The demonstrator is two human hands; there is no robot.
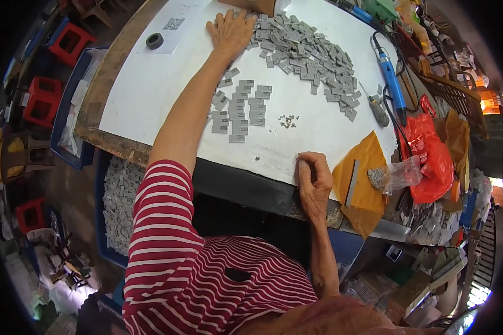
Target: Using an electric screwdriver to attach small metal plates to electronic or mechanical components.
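My left hand (231, 30) reaches to the far side of the white-covered table (145, 100), fingers spread flat at the left end of a big heap of small grey rectangular pieces (304, 50). Nearer me, similar grey pieces (239, 109) lie in rough columns, several of them partly behind my left forearm. To their right is a little scatter of tiny brass-coloured parts (288, 121). My right hand (317, 181) rests at the near table edge with its fingers curled closed; whatever they may hold is hidden.
A blue electric screwdriver (392, 81) with a black cable lies at the right, beside a dark-handled screwdriver (378, 111). Brown paper (369, 167), a clear bag of small metal parts (394, 174) and a red plastic bag (430, 151) sit nearby. A black tape roll (154, 41) lies far left.
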